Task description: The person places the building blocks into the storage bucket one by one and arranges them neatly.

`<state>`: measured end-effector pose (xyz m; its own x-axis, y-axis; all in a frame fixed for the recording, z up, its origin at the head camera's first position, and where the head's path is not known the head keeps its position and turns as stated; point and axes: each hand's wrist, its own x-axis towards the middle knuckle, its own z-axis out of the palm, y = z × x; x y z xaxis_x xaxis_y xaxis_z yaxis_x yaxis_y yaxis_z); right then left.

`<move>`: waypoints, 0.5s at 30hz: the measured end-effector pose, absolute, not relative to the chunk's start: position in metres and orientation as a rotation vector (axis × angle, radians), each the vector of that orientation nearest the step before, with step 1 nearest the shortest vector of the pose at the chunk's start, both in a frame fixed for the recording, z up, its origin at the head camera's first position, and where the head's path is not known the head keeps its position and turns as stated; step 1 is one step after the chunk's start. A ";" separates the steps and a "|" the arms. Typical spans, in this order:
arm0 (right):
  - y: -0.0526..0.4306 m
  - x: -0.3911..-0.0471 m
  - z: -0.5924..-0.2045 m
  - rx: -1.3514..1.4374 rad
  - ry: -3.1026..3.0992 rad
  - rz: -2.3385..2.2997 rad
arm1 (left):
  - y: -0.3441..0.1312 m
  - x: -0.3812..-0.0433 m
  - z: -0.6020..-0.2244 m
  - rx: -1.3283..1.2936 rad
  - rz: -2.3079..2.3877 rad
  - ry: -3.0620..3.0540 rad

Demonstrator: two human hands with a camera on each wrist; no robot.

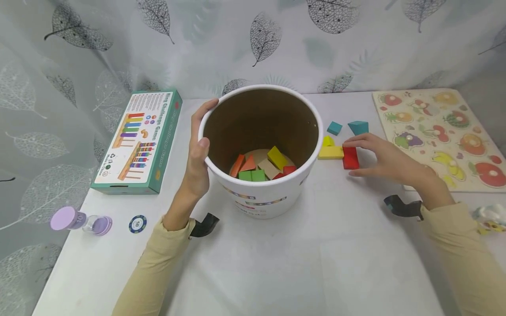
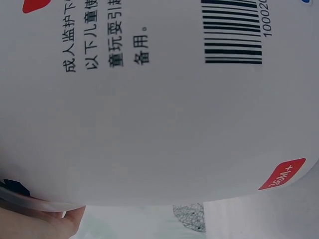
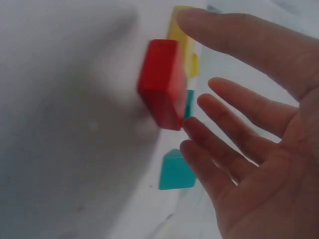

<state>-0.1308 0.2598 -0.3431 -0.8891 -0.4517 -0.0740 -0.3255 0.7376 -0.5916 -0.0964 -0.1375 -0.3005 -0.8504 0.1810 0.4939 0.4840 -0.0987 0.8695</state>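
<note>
A white bucket with a brown inside stands tilted toward me, with several coloured wooden blocks at its bottom. My left hand grips its left rim, the thumb over the edge and the fingers along the outside. To the right of the bucket lies a red block, touching the end of a yellow block. Around the red block my right hand hovers with thumb and fingers spread; in the right wrist view the red block sits just beyond the fingertips. Two teal blocks lie behind.
A green game box lies at the left, with a purple-capped hourglass-like toy and a round chip nearer me. At the right lies a wooden fruit puzzle board, with a clear plastic item in front of it.
</note>
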 end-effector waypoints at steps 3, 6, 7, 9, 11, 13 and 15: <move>0.260 -0.133 -0.349 -0.628 2.731 -0.858 | -0.137 -0.096 -0.300 -0.738 -2.055 -1.947; 0.261 -0.135 -0.353 -0.609 2.728 -0.873 | -0.137 -0.096 -0.301 -0.738 -2.046 -1.944; 0.261 -0.136 -0.354 -0.593 2.716 -0.883 | -0.137 -0.096 -0.301 -0.735 -2.043 -1.946; 0.262 -0.137 -0.356 -0.554 2.694 -0.896 | -0.138 -0.095 -0.301 -0.735 -2.036 -1.949; 0.263 -0.137 -0.357 -0.517 2.680 -0.900 | -0.138 -0.095 -0.301 -0.733 -2.031 -1.955; 0.263 -0.136 -0.358 -0.499 2.688 -0.894 | -0.137 -0.096 -0.301 -0.732 -2.029 -1.960; 0.264 -0.135 -0.358 -0.502 2.724 -0.884 | -0.137 -0.096 -0.301 -0.734 -2.027 -1.961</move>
<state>-0.1348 0.2643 -0.3579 -0.9138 -0.3899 -0.1137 -0.2488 0.7588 -0.6020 -0.0960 -0.1374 -0.3008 -0.8491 0.1780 0.4974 0.4912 -0.0805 0.8673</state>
